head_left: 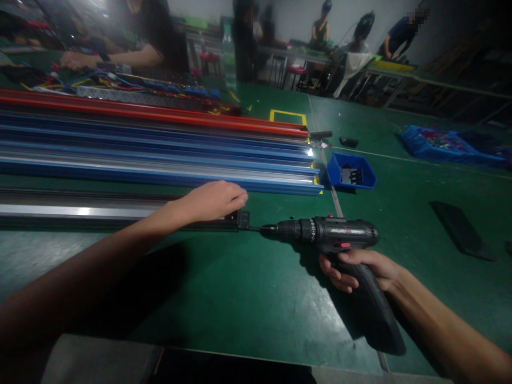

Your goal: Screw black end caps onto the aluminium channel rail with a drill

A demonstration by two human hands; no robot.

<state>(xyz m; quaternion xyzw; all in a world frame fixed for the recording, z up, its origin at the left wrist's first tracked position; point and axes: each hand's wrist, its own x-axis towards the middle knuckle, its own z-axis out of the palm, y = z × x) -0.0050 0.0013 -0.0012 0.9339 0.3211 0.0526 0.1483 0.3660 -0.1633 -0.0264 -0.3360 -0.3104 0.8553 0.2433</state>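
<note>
My right hand (pixel 356 266) is wrapped round the handle of a black cordless drill (pixel 340 232), which points left. Its thin bit (pixel 254 228) reaches a small black bracket (pixel 244 218) at the right end of a long black metal profile (pixel 100 210). Over that same end lies my left hand (pixel 218 200), its fingers curled down on the profile. Whether a screw sits at the bit's tip is too small to tell. The left fingertips are partly hidden.
Several blue profiles (pixel 160 152) and a red profile (pixel 160 111) lie behind on the green table (pixel 256 309). A blue bin (pixel 352 170) holds dark parts. At right are a black flat piece (pixel 460 229) and blue trays (pixel 448 144). Other people work beyond.
</note>
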